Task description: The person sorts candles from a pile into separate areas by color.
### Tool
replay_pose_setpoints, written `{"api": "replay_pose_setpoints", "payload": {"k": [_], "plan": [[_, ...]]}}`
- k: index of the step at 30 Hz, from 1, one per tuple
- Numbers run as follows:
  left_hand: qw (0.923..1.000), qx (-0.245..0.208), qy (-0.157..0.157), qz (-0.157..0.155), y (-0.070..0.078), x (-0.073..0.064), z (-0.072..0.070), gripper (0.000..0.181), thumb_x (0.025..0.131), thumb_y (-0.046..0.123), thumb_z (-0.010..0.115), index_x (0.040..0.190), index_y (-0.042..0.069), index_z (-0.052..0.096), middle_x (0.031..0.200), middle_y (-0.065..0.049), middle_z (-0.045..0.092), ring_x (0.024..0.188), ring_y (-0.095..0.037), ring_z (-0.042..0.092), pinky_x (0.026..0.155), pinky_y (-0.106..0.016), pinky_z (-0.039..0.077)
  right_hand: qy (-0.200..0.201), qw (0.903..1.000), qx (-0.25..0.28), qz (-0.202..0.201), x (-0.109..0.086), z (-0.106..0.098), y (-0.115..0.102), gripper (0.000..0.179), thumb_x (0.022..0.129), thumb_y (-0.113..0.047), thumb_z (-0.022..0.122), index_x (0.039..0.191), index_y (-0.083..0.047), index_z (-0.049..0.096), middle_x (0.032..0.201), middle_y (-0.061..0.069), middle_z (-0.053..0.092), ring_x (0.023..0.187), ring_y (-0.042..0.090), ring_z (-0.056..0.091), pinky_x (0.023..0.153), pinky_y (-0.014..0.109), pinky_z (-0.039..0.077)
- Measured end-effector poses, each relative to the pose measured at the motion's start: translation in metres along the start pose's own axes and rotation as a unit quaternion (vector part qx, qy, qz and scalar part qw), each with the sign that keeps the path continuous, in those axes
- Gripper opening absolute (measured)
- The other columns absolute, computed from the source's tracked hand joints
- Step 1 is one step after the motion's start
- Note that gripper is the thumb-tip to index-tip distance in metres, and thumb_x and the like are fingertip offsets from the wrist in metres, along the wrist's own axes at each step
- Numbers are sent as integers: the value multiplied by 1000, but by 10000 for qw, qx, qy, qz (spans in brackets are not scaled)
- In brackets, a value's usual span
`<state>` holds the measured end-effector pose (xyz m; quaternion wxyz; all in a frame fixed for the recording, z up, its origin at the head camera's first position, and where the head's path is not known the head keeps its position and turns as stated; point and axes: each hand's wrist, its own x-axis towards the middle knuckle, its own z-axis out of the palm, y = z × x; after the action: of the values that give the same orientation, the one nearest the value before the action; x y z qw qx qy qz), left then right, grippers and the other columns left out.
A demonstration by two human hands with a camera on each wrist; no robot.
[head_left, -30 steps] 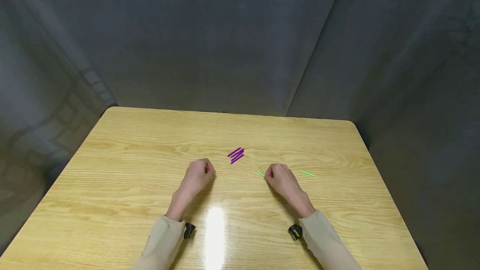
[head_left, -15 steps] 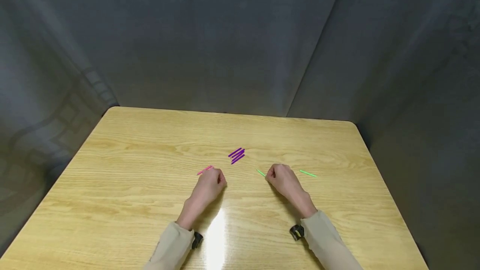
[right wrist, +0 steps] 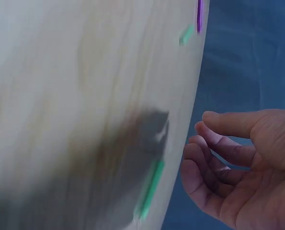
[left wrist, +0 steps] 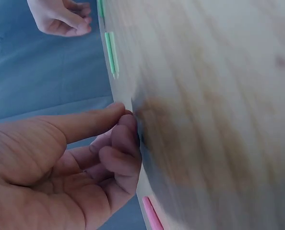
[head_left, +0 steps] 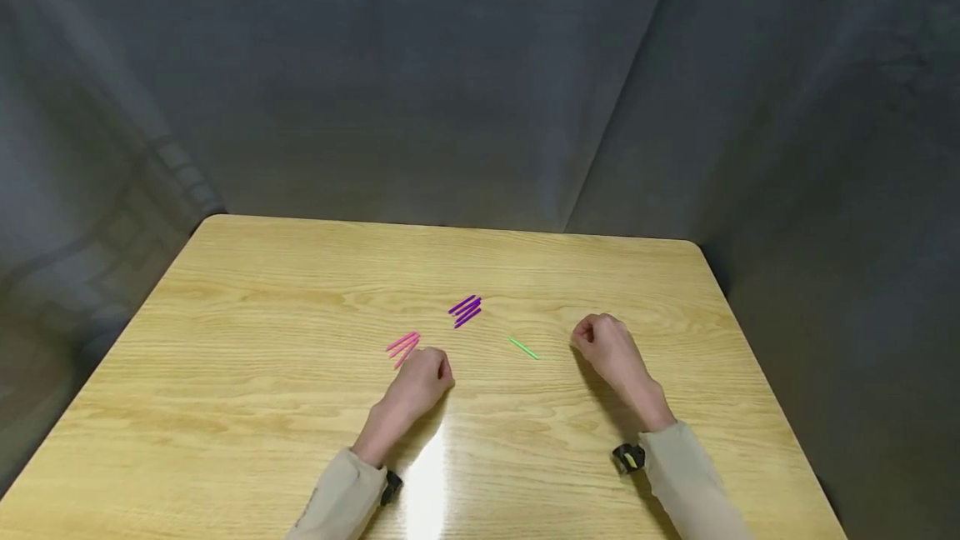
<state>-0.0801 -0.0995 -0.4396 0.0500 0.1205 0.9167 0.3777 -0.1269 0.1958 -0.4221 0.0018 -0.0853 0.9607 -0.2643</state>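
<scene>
In the head view my left hand (head_left: 422,379) is low over the table, just to the right of several pink sticks (head_left: 402,346). Its fingers curl loosely, thumb tip against the index finger, with nothing visible between them in the left wrist view; one pink stick (left wrist: 153,214) lies apart below it. My right hand (head_left: 611,348) is farther right, above a green stick (right wrist: 151,190) that it hides from the head camera. A gap shows between its thumb and bent fingers. Another green stick (head_left: 523,348) lies between the two hands.
Several purple sticks (head_left: 466,312) lie side by side near the middle of the wooden table (head_left: 300,273). Dark grey curtains (head_left: 412,90) hang behind the table and at both sides. Each wrist carries a small black camera (head_left: 628,458).
My left hand has shifted right and toward me, uncovering the pink sticks. My right hand has moved right, from the nearer green stick to over the farther one.
</scene>
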Motion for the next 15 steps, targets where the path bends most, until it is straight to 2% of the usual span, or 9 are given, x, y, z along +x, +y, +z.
{"api": "replay_pose_setpoints", "payload": {"k": [3, 6, 10, 15], "plan": [[10000, -19, -39, 48, -1, 0, 0, 24, 73, -10, 65, 62, 8, 54, 59, 5, 52, 57, -9, 47, 56, -25, 44, 68, 9998, -13, 174, -2, -11, 11, 5, 89, 0, 61, 89, 2, 66, 75, 7, 59, 57, 15, 49, 51, 28, 42], [10000, -26, -36, 79, -2, -1, 1, 23, 71, -12, 64, 62, 7, 55, 59, 5, 53, 57, -9, 48, 56, -26, 44, 219, 9993, -118, 292, -6, -17, 20, 5, 89, -2, 64, 89, 3, 66, 78, 9, 59, 62, 18, 52, 53, 30, 44], [10000, -40, -64, 21, -3, -2, 1, 23, 74, -11, 67, 64, 6, 56, 60, 4, 54, 58, -9, 49, 56, -25, 45, 388, 9985, -257, 300, -10, -18, 25, 6, 88, -2, 66, 89, 3, 66, 81, 11, 58, 72, 23, 53, 60, 35, 46], [10000, -53, -59, -10, -5, -2, 0, 22, 74, -11, 67, 65, 5, 56, 61, 3, 54, 59, -10, 49, 57, -25, 45, 369, 9983, -354, 273, -8, -17, 31, 3, 87, 0, 66, 85, 3, 65, 82, 12, 59, 74, 24, 54, 61, 37, 47]]}}
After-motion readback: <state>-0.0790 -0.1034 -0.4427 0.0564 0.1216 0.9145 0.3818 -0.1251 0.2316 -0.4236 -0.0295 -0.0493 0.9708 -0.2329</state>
